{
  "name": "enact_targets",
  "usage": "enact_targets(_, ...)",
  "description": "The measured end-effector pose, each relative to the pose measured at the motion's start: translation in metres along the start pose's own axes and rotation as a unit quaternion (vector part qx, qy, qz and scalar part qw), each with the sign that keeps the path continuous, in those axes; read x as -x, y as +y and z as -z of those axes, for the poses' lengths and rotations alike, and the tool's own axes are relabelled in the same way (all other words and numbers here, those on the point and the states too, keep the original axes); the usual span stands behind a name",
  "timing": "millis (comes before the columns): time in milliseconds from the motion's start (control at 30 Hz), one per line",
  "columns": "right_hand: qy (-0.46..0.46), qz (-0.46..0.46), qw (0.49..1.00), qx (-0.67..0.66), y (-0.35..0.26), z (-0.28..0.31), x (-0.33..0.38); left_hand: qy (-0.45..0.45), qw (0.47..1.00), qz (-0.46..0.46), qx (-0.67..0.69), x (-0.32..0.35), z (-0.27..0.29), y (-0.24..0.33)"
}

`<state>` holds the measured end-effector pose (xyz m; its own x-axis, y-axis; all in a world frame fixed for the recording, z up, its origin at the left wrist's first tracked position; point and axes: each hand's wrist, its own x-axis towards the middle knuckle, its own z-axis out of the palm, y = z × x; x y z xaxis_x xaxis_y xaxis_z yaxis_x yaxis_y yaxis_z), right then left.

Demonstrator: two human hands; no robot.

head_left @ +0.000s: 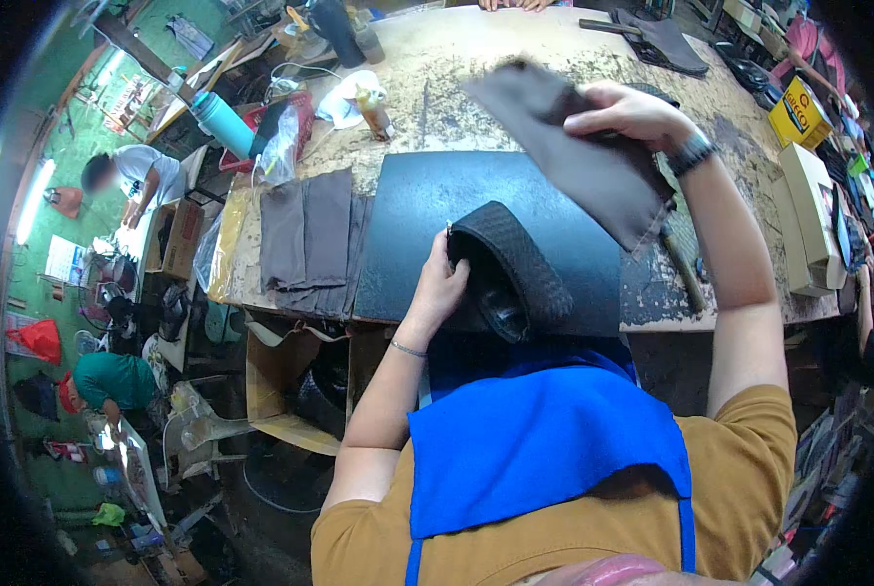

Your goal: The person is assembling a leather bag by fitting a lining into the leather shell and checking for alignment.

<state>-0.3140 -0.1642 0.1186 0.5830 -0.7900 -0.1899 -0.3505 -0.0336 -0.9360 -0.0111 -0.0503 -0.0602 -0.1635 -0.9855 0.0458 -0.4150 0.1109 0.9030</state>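
Two hands are at work: the right hand (pixel 632 115) grips a grey-brown cloth (pixel 588 181) near its upper end, thumb on top, while the left hand (pixel 444 283) pinches the left rim of a black woven bag (pixel 530 264), whose mouth opens toward the person. The cloth slants across the upper right corner of a black mat (pixel 417 210), its lower end hanging past the mat's right edge, and a strip of mat shows between it and the bag. The bag sits over the mat's lower middle, close to the near edge of the surface (pixel 447 59). On the right, a hammer (pixel 686 278) lies just beside the mat, its handle pointing to that near edge. On the left, folded cloths (pixel 310 234) nearly meet the mat's side, leaving little room there. Beyond the mat, worn wood stretches toward the far edge, with a glue bottle (pixel 374 115) and a white rag (pixel 339 101) to the left. A yellow box (pixel 800 112) stands by the right edge; a cardboard box (pixel 291 435) sits below the near edge, left of the person.
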Motion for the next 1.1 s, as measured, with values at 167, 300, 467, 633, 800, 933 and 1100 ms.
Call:
enact_targets(167, 0.029, -0.118, 0.985, 0.122, 0.067, 0.074, -0.103, -0.009, 0.991, -0.003, 0.131, -0.001, -0.007, -0.016)
enact_targets(300, 0.424, -0.087, 0.895, -0.103, 0.105, 0.094, -0.133, 0.007, 0.982, -0.004, 0.190, 0.000, -0.015, -0.010)
enact_targets(467, 0.297, 0.118, 0.939, 0.126, 0.162, -0.008, -0.110, 0.062, 0.980, -0.030, 0.188, 0.006, -0.014, -0.015)
enact_targets(633, 0.202, 0.120, 0.950, 0.208, 0.144, -0.108, 0.011, 0.105, 0.973, -0.056, 0.198, 0.012, -0.007, -0.014)
enact_targets(800, 0.256, 0.078, 0.916, 0.299, 0.145, -0.150, 0.032, 0.124, 0.944, -0.011, 0.305, 0.013, -0.001, -0.023)
enact_targets(933, 0.276, 0.108, 0.895, 0.333, 0.140, -0.143, 0.024, 0.134, 0.941, -0.067, 0.304, 0.009, 0.007, -0.013)
enact_targets(1100, 0.277, 0.116, 0.881, 0.366, 0.137, -0.147, 0.023, 0.243, 0.954, -0.168, 0.053, 0.001, 0.086, -0.033)
